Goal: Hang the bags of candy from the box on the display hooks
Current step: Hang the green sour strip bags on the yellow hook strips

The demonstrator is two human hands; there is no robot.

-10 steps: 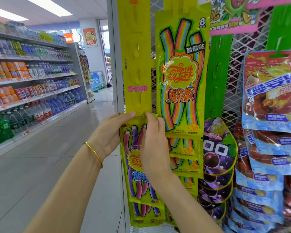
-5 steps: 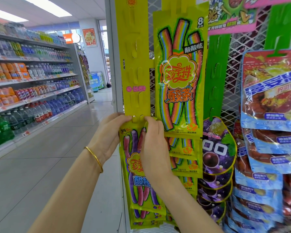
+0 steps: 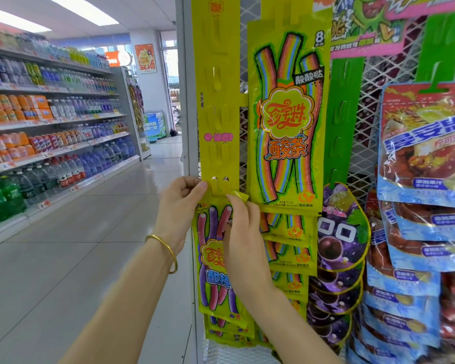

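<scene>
While both hands work at the lower end of the yellow hanging strip [image 3: 218,114], a bag of candy [image 3: 213,261] printed with purple and pink sticks lies flat against it, its top edge just under the strip's lowest pair of tabs [image 3: 220,184]; whether it is hooked on cannot be told. The left hand [image 3: 180,206] sits at the strip's left edge, fingers curled, thumb and forefinger pinching the bag's top left corner; a gold bangle [image 3: 168,252] rings its wrist. The right hand [image 3: 243,240] lies over the bag's right side and pinches its top right corner, where a small flap of wrapper sticks up. More such bags hang behind and below this one. Right of the strip hangs a tall rainbow candy bag [image 3: 286,114], then a green strip [image 3: 345,114] with purple grape bags [image 3: 339,232], then blue and red pouches [image 3: 426,143]. Left of the strip, well apart across the tiled floor [image 3: 76,245], stand shelves of bottled drinks [image 3: 50,127].
</scene>
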